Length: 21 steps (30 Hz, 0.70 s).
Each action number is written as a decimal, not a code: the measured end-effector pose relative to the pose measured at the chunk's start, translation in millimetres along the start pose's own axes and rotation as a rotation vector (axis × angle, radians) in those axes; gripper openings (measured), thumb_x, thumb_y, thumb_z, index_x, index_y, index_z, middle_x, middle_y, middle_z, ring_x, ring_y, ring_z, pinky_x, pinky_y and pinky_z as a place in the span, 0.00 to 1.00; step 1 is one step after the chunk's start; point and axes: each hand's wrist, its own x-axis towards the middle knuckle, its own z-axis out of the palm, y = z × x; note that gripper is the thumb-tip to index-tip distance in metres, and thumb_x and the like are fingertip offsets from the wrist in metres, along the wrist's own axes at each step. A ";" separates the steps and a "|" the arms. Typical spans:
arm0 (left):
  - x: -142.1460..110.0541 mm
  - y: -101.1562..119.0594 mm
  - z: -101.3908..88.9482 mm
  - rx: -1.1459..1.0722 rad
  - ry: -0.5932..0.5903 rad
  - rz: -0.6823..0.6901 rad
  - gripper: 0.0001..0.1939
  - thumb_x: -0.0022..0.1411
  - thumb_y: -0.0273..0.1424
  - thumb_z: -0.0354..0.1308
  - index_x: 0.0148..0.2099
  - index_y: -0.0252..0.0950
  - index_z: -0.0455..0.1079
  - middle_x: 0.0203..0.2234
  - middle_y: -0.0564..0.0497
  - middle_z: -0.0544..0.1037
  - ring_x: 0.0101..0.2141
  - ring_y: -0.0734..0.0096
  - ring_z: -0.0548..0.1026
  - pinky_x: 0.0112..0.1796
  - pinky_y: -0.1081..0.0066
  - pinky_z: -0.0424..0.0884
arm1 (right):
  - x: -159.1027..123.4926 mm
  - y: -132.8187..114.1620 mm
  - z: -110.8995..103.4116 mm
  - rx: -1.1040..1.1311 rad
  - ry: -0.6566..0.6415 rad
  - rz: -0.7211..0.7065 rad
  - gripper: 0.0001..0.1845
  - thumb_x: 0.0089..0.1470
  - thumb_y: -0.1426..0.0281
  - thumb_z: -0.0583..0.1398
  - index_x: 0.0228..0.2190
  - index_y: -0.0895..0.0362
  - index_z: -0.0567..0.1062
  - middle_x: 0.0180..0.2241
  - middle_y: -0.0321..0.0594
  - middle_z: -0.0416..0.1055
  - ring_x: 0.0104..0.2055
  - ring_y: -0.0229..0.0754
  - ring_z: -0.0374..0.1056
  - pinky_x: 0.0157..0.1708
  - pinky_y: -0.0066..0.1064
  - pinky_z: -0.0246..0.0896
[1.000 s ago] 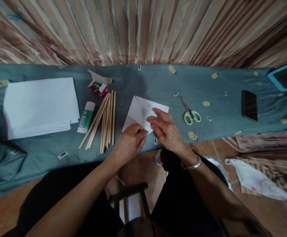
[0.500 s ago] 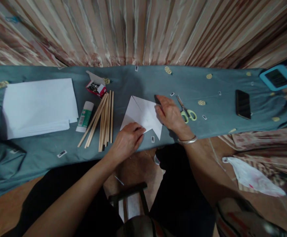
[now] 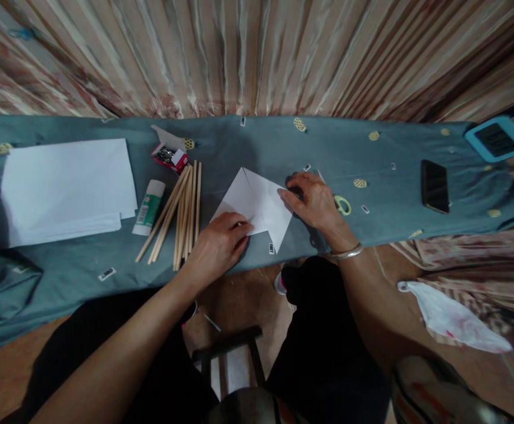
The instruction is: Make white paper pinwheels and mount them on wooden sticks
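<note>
A folded white sheet of paper (image 3: 257,197) lies on the cloth in front of me, with a crease near its top corner and a pointed flap at the lower right. My left hand (image 3: 221,244) is closed at the paper's lower left edge, thumb and forefinger pinching it. At the right edge, my right hand (image 3: 314,200) has its fingers curved and parted from the thumb; the thumb tip reaches the paper's edge. Partly covered by that hand are scissors with pale green handles (image 3: 343,205).
Left of the paper lie several wooden sticks (image 3: 188,212), a glue stick (image 3: 149,207), an open red box of small metal pieces (image 3: 168,156) and a stack of white paper (image 3: 69,188). A phone (image 3: 434,185) and a blue-framed device (image 3: 498,139) are at the right.
The paper has turned slightly clockwise. My right hand has shifted right and its fingers have drawn back off the paper, now covering more of the scissors. My left hand moved slightly left.
</note>
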 end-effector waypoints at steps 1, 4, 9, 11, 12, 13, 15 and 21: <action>0.3 -2.9 -0.6 0.001 0.011 0.001 0.10 0.64 0.24 0.52 0.44 0.35 0.74 0.41 0.44 0.76 0.42 0.62 0.74 0.44 0.61 0.74 | 0.4 -1.8 -1.4 0.012 -0.009 0.005 0.19 0.58 0.53 0.57 0.32 0.55 0.77 0.37 0.46 0.76 0.45 0.52 0.71 0.50 0.47 0.64; 1.5 -16.3 -5.2 0.039 0.055 -0.038 0.13 0.63 0.22 0.52 0.44 0.37 0.75 0.43 0.45 0.75 0.44 0.61 0.73 0.46 0.60 0.73 | -3.8 -10.1 -11.0 0.059 -0.056 0.043 0.24 0.58 0.50 0.56 0.22 0.55 0.74 0.33 0.44 0.76 0.39 0.48 0.73 0.44 0.41 0.66; 5.6 -26.3 -16.8 0.090 0.105 -0.100 0.18 0.63 0.21 0.50 0.49 0.39 0.74 0.47 0.45 0.73 0.47 0.60 0.72 0.49 0.57 0.70 | -23.1 -21.0 -26.4 0.123 -0.196 0.172 0.28 0.59 0.50 0.55 0.17 0.55 0.72 0.22 0.39 0.74 0.25 0.41 0.70 0.31 0.35 0.66; 7.0 -17.3 -17.1 0.101 0.123 -0.089 0.16 0.65 0.23 0.50 0.51 0.37 0.73 0.50 0.43 0.72 0.47 0.58 0.71 0.50 0.56 0.69 | -28.0 -20.0 -25.6 0.130 -0.113 0.151 0.23 0.60 0.53 0.54 0.25 0.55 0.77 0.29 0.42 0.78 0.33 0.45 0.74 0.37 0.38 0.68; 7.4 -10.7 -15.4 0.101 0.111 -0.074 0.14 0.66 0.26 0.52 0.50 0.36 0.73 0.50 0.43 0.72 0.48 0.57 0.71 0.49 0.56 0.69 | -29.2 -18.8 -23.8 0.123 -0.065 0.124 0.20 0.61 0.55 0.54 0.31 0.55 0.78 0.36 0.44 0.79 0.39 0.48 0.75 0.42 0.41 0.69; 7.6 -3.7 -12.7 0.094 0.083 -0.040 0.12 0.66 0.29 0.53 0.49 0.36 0.73 0.50 0.42 0.73 0.48 0.56 0.70 0.48 0.55 0.69 | -29.7 -17.6 -21.4 0.110 -0.032 0.095 0.19 0.61 0.57 0.54 0.37 0.55 0.78 0.42 0.47 0.78 0.45 0.50 0.74 0.47 0.44 0.67; 7.5 8.8 -5.6 0.085 0.021 0.047 0.11 0.65 0.34 0.56 0.46 0.34 0.73 0.47 0.42 0.75 0.47 0.54 0.71 0.46 0.54 0.69 | -29.6 -16.9 -16.8 0.076 -0.033 0.052 0.20 0.60 0.59 0.54 0.47 0.58 0.76 0.49 0.51 0.75 0.53 0.54 0.70 0.54 0.49 0.64; 8.4 16.6 5.1 0.161 -0.038 0.076 0.10 0.64 0.31 0.58 0.46 0.31 0.72 0.42 0.42 0.77 0.44 0.53 0.71 0.42 0.56 0.68 | -31.3 -32.6 -19.2 0.125 -0.132 0.105 0.17 0.61 0.63 0.55 0.45 0.58 0.77 0.40 0.46 0.79 0.41 0.48 0.74 0.43 0.39 0.68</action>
